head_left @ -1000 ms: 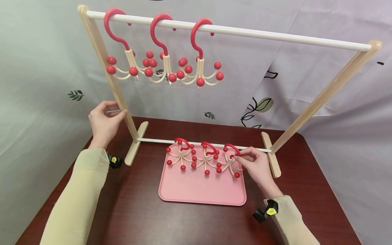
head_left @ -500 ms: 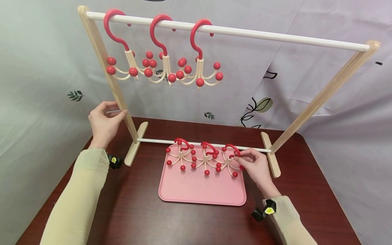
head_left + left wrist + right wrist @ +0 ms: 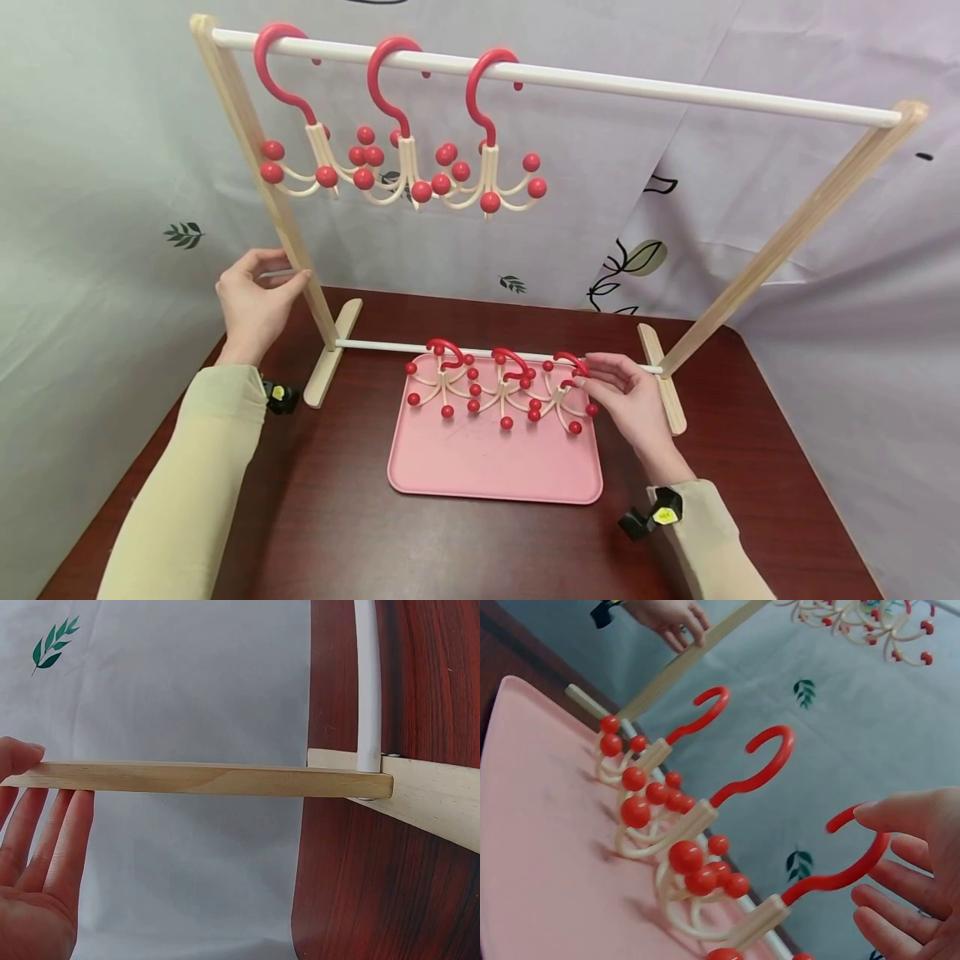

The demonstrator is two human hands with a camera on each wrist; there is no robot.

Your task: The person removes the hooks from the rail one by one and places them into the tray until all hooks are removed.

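My left hand (image 3: 258, 300) grips the left wooden post (image 3: 202, 778) of a rack, thumb on one side and fingers on the other. On the pink tray (image 3: 487, 467) stand three hangers, each with a red hook and curved pale arms tipped with red balls. My right hand (image 3: 915, 862) is at the rightmost hanger (image 3: 840, 881): the thumb touches its hook, while the other fingers are spread loosely beyond it. To its left stand the middle hanger (image 3: 765, 765) and the left hanger (image 3: 705, 716).
Three similar hangers (image 3: 472, 92) hang from the left half of the white top rail (image 3: 675, 92). A lower white rail (image 3: 390, 345) runs behind the tray. The right post (image 3: 795, 225) slants up on the far side. A patterned cloth (image 3: 480, 267) covers the back.
The rightmost hanger has shifted slightly left on the tray. My right hand's fingers have loosened and lifted away from its hook. The left hand stays on the post.
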